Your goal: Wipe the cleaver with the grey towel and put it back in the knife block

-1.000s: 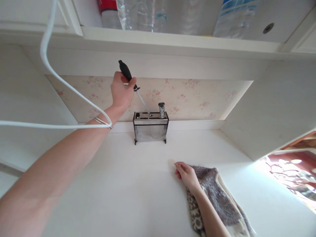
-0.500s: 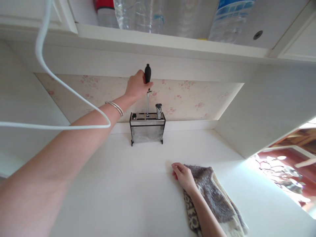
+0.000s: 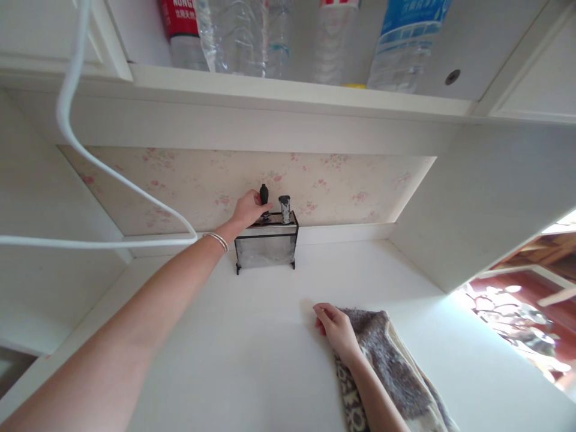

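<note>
My left hand [image 3: 250, 208] is closed around the black handle of a sharpening steel [image 3: 264, 195]. The steel stands upright in a slot of the knife block [image 3: 266, 251], with its rod sunk out of sight. This block is a narrow stand with dark edges and a greyish see-through front. Right of the steel, a second handle [image 3: 285, 210], black and silvery, sticks up from the top. Lower down, my right hand [image 3: 337, 330] rests with curled fingers and nothing visible in them. Its wrist lies over a folded brown and cream towel [image 3: 396, 366].
A white cable [image 3: 135, 192] hangs across the left side, close to my left forearm. Overhead, a cabinet shelf [image 3: 297, 99] carries several plastic bottles [image 3: 405, 54]. Floral wallpaper [image 3: 360, 186] covers the back wall above the white counter [image 3: 252, 348]. A side panel [image 3: 472, 210] bounds the right.
My left hand has moved down with the sharpening steel, and the rod has slid into the knife block. My right hand keeps its place on the towel. The view has tilted slightly upward.
</note>
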Motion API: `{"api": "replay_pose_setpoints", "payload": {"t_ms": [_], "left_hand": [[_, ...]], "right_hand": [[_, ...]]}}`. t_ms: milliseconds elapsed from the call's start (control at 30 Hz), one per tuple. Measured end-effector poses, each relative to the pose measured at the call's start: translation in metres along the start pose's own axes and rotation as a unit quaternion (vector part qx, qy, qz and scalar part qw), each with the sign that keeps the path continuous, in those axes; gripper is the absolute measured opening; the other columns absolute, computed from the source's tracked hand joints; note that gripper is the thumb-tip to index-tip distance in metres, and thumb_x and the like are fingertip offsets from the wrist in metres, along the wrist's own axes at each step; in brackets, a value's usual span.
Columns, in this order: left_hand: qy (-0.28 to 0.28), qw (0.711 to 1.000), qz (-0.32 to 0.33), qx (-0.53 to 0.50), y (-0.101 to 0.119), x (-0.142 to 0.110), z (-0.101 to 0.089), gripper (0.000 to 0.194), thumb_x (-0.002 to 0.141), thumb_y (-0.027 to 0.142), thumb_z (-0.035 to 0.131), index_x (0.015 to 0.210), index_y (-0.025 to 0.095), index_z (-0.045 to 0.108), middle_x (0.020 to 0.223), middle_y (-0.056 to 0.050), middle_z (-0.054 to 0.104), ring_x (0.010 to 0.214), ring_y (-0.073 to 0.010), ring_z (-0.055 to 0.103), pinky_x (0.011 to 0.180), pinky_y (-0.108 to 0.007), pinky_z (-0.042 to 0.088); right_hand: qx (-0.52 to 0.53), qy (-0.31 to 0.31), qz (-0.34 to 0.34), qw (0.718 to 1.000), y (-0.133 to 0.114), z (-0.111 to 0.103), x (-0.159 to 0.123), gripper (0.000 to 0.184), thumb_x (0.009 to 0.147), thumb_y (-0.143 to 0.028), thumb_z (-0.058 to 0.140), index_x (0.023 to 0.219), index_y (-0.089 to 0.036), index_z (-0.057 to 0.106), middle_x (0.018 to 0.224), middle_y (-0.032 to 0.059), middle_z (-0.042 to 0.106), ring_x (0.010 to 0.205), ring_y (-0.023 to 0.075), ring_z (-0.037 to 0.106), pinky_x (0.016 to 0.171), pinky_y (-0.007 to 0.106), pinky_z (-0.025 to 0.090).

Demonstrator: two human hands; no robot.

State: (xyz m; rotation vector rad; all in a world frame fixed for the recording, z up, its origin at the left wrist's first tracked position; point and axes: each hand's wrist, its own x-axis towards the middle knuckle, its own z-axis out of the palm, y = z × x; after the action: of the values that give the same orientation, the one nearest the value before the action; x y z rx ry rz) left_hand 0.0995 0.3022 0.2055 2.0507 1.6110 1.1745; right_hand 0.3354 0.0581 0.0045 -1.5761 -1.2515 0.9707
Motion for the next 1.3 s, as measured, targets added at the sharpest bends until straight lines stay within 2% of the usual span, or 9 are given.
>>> {"api": "replay_pose_setpoints", "payload": {"t_ms": [333,533,667,767,833,933,1067,1167,1300], "left_hand": [[-0.038,0.998,-0.006,-0.057,-0.005,-0.007,0.002,0.037,0.066,0.045,0.075,0.088,0.021,0.057,0.084,-0.003,0.069,0.075,-0.0194,0.064,0.066,-0.030,0.049],[0.019,0.994,-0.020,-0.102,-0.010,-0.018,-0.020,0.047,0.058,0.047,0.080,0.089,0.021,0.058,0.089,-0.004,0.067,0.084,-0.0207,0.064,0.080,-0.033,0.050],[0.083,0.973,-0.087,-0.197,-0.032,-0.042,-0.044,0.033,0.075,0.050,0.064,0.091,0.021,0.057,0.096,-0.005,0.064,0.084,-0.0182,0.064,0.074,-0.032,0.054],[0.083,0.952,-0.145,-0.257,-0.060,-0.069,-0.050,0.025,0.079,0.042,0.057,0.092,0.020,0.055,0.101,-0.006,0.062,0.083,-0.0171,0.065,0.072,-0.032,0.056],[0.067,0.939,-0.182,-0.285,-0.079,-0.087,-0.045,0.024,0.079,0.040,0.057,0.093,0.020,0.055,0.105,-0.007,0.062,0.087,-0.0177,0.067,0.075,-0.032,0.057],[0.036,0.923,-0.226,-0.310,-0.100,-0.108,-0.028,0.030,0.082,0.045,0.055,0.101,0.021,0.056,0.116,-0.010,0.062,0.097,-0.0205,0.067,0.081,-0.034,0.056],[0.000,0.911,-0.243,-0.334,-0.109,-0.122,-0.003,0.044,0.086,0.055,0.049,0.120,0.027,0.055,0.137,-0.009,0.055,0.117,-0.0233,0.059,0.093,-0.036,0.052],[-0.034,0.904,-0.218,-0.367,-0.106,-0.126,0.009,0.048,0.088,0.060,0.044,0.128,0.034,0.053,0.140,-0.001,0.054,0.125,-0.0213,0.054,0.099,-0.036,0.048],[-0.054,0.892,-0.202,-0.400,-0.101,-0.129,0.015,0.052,0.088,0.061,0.043,0.132,0.036,0.052,0.140,0.003,0.055,0.130,-0.0191,0.050,0.104,-0.035,0.045]], "right_hand": [[0.021,0.001,0.011,1.000,-0.006,-0.001,-0.002,0.043,0.083,-0.057,0.053,0.094,-0.018,0.069,0.061,0.0011,0.060,0.051,0.0165,0.051,0.051,0.027,0.038],[0.027,-0.005,0.015,1.000,-0.004,-0.001,-0.002,0.039,0.083,-0.054,0.055,0.092,-0.019,0.069,0.060,0.0001,0.061,0.052,0.0155,0.051,0.050,0.026,0.039],[0.017,-0.038,0.018,0.999,-0.004,0.003,0.000,0.035,0.082,-0.052,0.055,0.084,-0.019,0.068,0.060,0.0007,0.062,0.051,0.0143,0.052,0.051,0.026,0.040],[0.038,-0.074,0.022,0.996,-0.017,0.009,0.008,0.036,0.080,-0.052,0.058,0.080,-0.018,0.067,0.060,0.0017,0.062,0.051,0.0139,0.053,0.050,0.026,0.042],[0.051,-0.075,0.008,0.996,-0.034,0.014,0.021,0.037,0.078,-0.053,0.060,0.083,-0.017,0.067,0.066,0.0034,0.065,0.055,0.0150,0.056,0.052,0.027,0.046],[0.074,-0.030,-0.014,0.997,-0.066,0.020,0.053,0.042,0.077,-0.053,0.061,0.104,-0.021,0.064,0.095,0.0077,0.068,0.078,0.0193,0.064,0.063,0.030,0.052],[0.095,0.030,-0.030,0.995,-0.111,0.026,0.108,0.058,0.079,-0.056,0.060,0.130,-0.031,0.049,0.136,0.0077,0.052,0.115,0.0241,0.055,0.087,0.037,0.050],[0.107,0.030,-0.041,0.993,-0.133,0.032,0.138,0.062,0.083,-0.062,0.051,0.138,-0.033,0.043,0.140,0.0051,0.050,0.121,0.0243,0.052,0.092,0.039,0.048],[0.114,0.016,-0.061,0.991,-0.141,0.041,0.154,0.055,0.086,-0.065,0.046,0.129,-0.032,0.054,0.131,0.0018,0.058,0.116,0.0227,0.056,0.095,0.038,0.047]]}}
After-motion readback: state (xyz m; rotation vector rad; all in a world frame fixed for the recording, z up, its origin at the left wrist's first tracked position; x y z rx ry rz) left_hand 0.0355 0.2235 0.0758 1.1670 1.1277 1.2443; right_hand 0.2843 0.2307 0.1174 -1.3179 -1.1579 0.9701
